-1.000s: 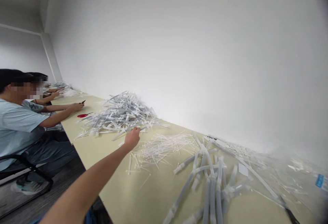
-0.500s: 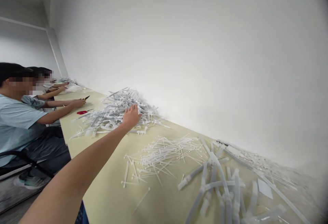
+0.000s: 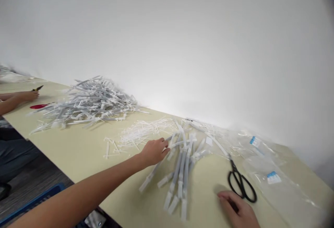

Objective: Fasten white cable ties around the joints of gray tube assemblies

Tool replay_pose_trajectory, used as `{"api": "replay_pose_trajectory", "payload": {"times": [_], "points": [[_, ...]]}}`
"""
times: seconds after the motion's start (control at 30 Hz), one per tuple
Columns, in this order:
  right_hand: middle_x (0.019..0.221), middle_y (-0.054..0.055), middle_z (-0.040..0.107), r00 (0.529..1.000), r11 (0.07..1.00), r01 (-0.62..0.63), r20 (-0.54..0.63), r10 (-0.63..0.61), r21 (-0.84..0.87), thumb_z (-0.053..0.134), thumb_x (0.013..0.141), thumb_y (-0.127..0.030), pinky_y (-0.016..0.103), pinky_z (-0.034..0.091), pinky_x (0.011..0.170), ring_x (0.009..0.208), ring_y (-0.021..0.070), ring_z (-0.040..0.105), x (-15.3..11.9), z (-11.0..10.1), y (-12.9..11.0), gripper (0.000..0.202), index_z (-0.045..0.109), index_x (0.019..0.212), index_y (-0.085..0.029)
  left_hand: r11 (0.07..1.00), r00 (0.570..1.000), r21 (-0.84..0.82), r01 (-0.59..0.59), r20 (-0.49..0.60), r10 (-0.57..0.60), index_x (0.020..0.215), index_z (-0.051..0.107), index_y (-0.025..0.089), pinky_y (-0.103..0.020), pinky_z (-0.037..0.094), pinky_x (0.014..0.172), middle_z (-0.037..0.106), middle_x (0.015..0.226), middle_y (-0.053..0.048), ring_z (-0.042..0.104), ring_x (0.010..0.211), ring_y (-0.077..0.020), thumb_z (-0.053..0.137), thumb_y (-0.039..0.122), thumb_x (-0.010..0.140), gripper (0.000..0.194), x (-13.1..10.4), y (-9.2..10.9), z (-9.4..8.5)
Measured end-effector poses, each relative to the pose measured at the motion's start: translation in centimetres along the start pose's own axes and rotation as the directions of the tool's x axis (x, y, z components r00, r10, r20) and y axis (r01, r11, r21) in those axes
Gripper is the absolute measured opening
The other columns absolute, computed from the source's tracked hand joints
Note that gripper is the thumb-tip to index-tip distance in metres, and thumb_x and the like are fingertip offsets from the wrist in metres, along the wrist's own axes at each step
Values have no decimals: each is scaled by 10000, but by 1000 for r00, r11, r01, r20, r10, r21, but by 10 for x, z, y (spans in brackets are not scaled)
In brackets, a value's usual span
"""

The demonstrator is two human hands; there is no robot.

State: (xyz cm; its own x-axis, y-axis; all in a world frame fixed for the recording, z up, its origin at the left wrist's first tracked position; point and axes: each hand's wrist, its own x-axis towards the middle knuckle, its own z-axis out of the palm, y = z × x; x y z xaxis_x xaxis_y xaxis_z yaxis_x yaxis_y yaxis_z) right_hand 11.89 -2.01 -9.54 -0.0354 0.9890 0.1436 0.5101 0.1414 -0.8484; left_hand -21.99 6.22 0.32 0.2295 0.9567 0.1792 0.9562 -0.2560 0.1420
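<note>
My left hand [image 3: 156, 151] is over the near left side of a loose bundle of translucent plastic tubes [image 3: 180, 170]. Its thumb and fingers are bent but a little apart at the tubes, and I see no tube clasped between them. Just left of and behind this hand lies a spread of thin white cable ties [image 3: 141, 130]. My right hand [image 3: 238, 210] is low on the right, its fingers loosely curled together with nothing visible in them. Beside it lie black-handled scissors [image 3: 242, 185], blades pointing toward the wall.
A big heap of grey-white tubes [image 3: 97, 101] fills the table's far left. Near it are a red-handled tool [image 3: 39, 106] and a co-worker's hand [image 3: 28, 96] with a small cutting tool. Clear plastic bags [image 3: 284, 193] cover the right side. A blue crate [image 3: 33, 202] stands below the table's edge.
My left hand has left the big heap and come right, to the tube bundle. The view has turned right, bringing my right hand, the scissors and the labelled bags into sight.
</note>
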Motion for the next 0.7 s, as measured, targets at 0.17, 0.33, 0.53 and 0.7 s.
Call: {"api": "replay_pose_trajectory", "payload": {"times": [0.17, 0.33, 0.53, 0.7], "points": [[753, 43, 705, 997, 997, 71, -26, -70, 14, 531, 770, -366, 310, 469, 642, 684, 229, 625, -3, -1, -5, 225, 697, 789, -215, 981, 983, -55, 185, 26, -184, 1059, 588, 189, -425, 443, 821, 603, 1043, -95, 596, 914, -244, 536, 385, 833, 304, 15, 24, 24], [742, 46, 693, 995, 994, 95, -30, -94, 49, 502, 778, -310, 324, 440, 649, 684, 229, 611, -7, -4, -9, 207, 676, 780, -199, 915, 925, -136, 379, 52, -375, 1007, 593, 137, -385, 484, 792, 618, 996, -63, 593, 883, -177, 528, 388, 864, 296, 21, 23, 28], [720, 43, 693, 992, 990, 101, -82, -93, 97, 504, 758, -308, 336, 435, 647, 675, 236, 612, -7, -4, -11, 207, 679, 767, -197, 873, 882, -264, 410, -129, -453, 922, 644, 216, -338, 446, 778, 667, 929, -51, 596, 914, -220, 630, 390, 739, 252, 27, 44, 1], [656, 34, 681, 987, 984, 123, -118, -108, 132, 515, 738, -319, 333, 431, 614, 621, 229, 599, -8, -3, -13, 209, 685, 732, -199, 828, 830, -442, 344, -270, -489, 958, 632, 220, -317, 418, 774, 667, 960, -57, 579, 964, -239, 590, 344, 734, 260, 44, 70, -39]]}}
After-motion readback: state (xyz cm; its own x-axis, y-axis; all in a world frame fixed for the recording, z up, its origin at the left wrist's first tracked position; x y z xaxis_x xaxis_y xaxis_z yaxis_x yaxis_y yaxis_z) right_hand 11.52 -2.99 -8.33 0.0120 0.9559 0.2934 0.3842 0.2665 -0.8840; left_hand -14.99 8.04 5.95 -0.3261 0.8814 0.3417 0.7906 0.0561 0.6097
